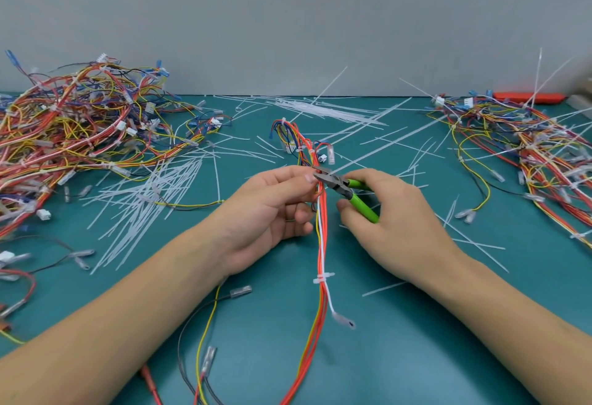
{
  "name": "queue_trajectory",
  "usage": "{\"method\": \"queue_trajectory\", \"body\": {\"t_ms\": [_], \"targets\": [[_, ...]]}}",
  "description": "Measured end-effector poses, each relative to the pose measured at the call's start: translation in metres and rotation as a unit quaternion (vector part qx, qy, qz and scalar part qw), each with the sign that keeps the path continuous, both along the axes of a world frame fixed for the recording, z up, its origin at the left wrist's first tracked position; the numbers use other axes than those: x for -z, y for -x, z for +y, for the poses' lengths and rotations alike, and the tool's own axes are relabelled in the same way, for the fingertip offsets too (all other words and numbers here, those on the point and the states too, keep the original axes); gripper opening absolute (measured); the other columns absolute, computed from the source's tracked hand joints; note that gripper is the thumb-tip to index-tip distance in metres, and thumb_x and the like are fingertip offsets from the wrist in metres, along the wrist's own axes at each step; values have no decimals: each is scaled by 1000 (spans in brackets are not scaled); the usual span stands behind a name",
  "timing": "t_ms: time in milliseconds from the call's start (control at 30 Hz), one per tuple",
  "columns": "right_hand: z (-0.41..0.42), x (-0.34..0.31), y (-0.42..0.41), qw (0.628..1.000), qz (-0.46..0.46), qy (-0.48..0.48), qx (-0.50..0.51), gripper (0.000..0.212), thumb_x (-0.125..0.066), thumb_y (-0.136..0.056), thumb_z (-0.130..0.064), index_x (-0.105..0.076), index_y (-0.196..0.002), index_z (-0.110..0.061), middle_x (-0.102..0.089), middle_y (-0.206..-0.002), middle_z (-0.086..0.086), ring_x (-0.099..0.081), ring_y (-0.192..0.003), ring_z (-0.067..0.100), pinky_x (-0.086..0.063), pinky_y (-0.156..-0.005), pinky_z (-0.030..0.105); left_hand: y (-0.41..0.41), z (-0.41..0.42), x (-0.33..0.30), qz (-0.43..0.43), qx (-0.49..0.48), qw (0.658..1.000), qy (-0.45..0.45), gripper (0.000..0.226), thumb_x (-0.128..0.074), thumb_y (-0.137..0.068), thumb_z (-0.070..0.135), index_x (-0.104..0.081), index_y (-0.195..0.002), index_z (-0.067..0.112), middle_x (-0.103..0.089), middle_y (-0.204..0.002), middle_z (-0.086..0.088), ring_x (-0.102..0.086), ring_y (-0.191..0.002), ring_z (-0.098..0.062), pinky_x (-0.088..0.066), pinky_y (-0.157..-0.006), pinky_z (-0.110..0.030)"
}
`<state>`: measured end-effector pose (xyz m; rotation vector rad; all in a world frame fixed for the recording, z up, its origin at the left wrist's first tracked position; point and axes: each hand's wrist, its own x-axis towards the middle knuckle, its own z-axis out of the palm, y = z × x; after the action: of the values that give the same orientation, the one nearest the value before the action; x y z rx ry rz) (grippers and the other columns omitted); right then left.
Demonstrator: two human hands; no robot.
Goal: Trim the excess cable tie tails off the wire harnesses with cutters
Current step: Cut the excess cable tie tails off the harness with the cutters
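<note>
Your left hand (272,206) pinched the harness (321,222) between thumb and fingertips, with the wires running past its 3 o'clock side and down toward 6 o'clock across the mat (416,340). Your right hand (394,215) gripped the green handles of the cutters (346,191), fingers curled round them, and the tool pointed toward 10 o'clock from that hand. Its jaws sat against the harness right beside your left fingertips; whether they had closed on a tie could not be told. A trimmed tie (323,278) wrapped the harness lower down, at 6 o'clock from the cutters. Cut tails (144,206) lay scattered at 9 o'clock, with one harness pile (80,122) at 10 o'clock and another pile (528,148) at 2 o'clock.
</note>
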<state>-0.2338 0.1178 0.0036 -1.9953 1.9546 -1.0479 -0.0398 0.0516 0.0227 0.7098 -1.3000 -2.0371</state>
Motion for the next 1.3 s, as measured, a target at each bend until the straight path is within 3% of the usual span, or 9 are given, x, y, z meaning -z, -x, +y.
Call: {"method": "queue_trajectory", "body": {"t_ms": [100, 167, 267, 567, 700, 833, 1067, 1233, 1300], "targets": [[-1, -1, 0, 1000, -6, -3, -5, 17, -69, -92, -29, -67, -109, -29, -68, -98, -12, -61, -96, 14, -51, -86, 34, 0, 0, 0, -3, 0, 1000, 4, 28, -65, -88, 24, -62, -112, 11, -60, -72, 5, -45, -54, -9, -50, -59, -24], [-2, 0, 2, 1000, -18, 3, 0, 4, -69, -91, -29, -66, -94, -29, -64, -83, -14, -59, -83, 12, -51, -76, 36, 1, 1, 0, -7, 5, 1000, 10, 25, -65, -88, 25, -62, -109, 12, -60, -69, 8, -42, -55, -9, -48, -58, -23], [-2, -1, 3, 999, -33, 19, 15, 25, -67, -90, -33, -53, -72, -24, -51, -60, -7, -44, -59, 15, -37, -53, 33, 1, 2, -1, -6, 11, 1000, 16, 22, -65, -88, 27, -65, -106, 14, -59, -69, 9, -40, -56, -10, -46, -58, -22], [-1, 0, 1, 999, -31, 13, 13, 33, -65, -90, -33, -43, -67, -23, -47, -57, -5, -34, -53, 18, -30, -49, 33, 1, 3, -2, -2, 19, 1000, 19, 30, -64, -89, 26, -61, -115, 12, -56, -67, 9, -39, -55, -10, -44, -61, -25], [-1, -1, 0, 1000, -13, 16, -4, 18, -63, -89, -41, -59, -79, -26, -57, -66, -11, -50, -66, 13, -42, -60, 34, 1, 3, -2, -2, 9, 1000, 11, 23, -64, -89, 25, -61, -108, 12, -59, -67, 8, -39, -56, -11, -44, -62, -27], [-1, -4, 0, 999, 33, 0, -22, 24, -64, -92, -39, -68, -113, -28, -67, -105, -12, -54, -103, 14, -35, -85, 23, 1, 1, 0, 2, -9, 1000, 0, 30, -64, -89, 24, -60, -116, 12, -61, -68, 7, -43, -56, -10, -48, -61, -26], [-5, 1, 2, 999, 42, 10, -13, 23, -66, -95, -35, -67, -116, -27, -67, -107, -11, -53, -103, 14, -30, -83, 19, 1, 0, 2, 4, -6, 1000, 3, 32, -65, -87, 25, -60, -116, 12, -60, -67, 8, -45, -53, -9, -49, -60, -24], [-5, 0, 1, 999, 36, 13, -2, 4, -68, -92, -32, -64, -91, -30, -60, -80, -17, -52, -85, 15, -36, -71, 19, 2, 0, 2, 0, -9, 1000, 9, 26, -64, -88, 25, -62, -112, 13, -61, -68, 8, -44, -54, -9, -48, -60, -25], [-5, 1, 3, 1000, 10, 19, 20, 26, -66, -90, -40, -54, -70, -29, -49, -57, -10, -47, -64, 19, -38, -57, 29, 2, 1, 2, -1, -8, 1000, 11, 20, -65, -88, 25, -65, -106, 15, -60, -67, 9, -43, -54, -10, -48, -61, -26]]}}
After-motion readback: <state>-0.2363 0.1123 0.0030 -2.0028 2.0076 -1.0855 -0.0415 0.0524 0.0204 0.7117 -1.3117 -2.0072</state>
